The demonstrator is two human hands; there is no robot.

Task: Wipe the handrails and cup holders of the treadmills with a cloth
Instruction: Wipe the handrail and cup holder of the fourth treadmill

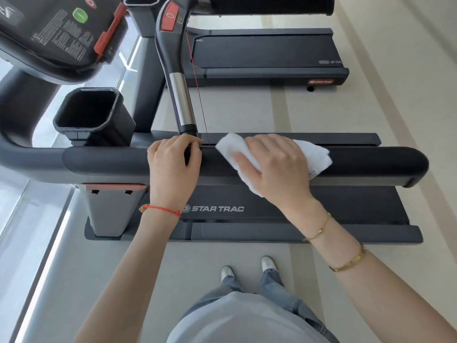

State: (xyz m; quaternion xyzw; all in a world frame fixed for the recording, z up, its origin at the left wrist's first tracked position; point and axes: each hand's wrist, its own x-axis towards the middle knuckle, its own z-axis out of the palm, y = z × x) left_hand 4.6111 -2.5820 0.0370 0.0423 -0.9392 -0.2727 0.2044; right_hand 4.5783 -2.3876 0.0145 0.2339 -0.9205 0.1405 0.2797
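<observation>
- Across the middle of the view runs the near handrail (371, 160), a long dark padded bar whose long axis lies left to right, square to the person standing before it.
- On that handrail the right hand (277, 164) presses a white cloth (314, 154) flat, fingers spread over it; the cloth drapes over the top and front of the bar.
- Just left of the cloth, the left hand (173, 162) curls over the same handrail, gripping it, so the two hands sit near each other but apart.
- Right of the cloth, the handrail's rounded end is bare; I judge the next stroke runs along the bar's length, and the right hand is the nearer one for it.
- Left of the handrail's grip sits one square cup holder (91, 111), open and dark inside; a second cup holder (141, 0) shows at the top edge.
- Counted: two treadmills, two cup holders, one cloth, two hands.
</observation>
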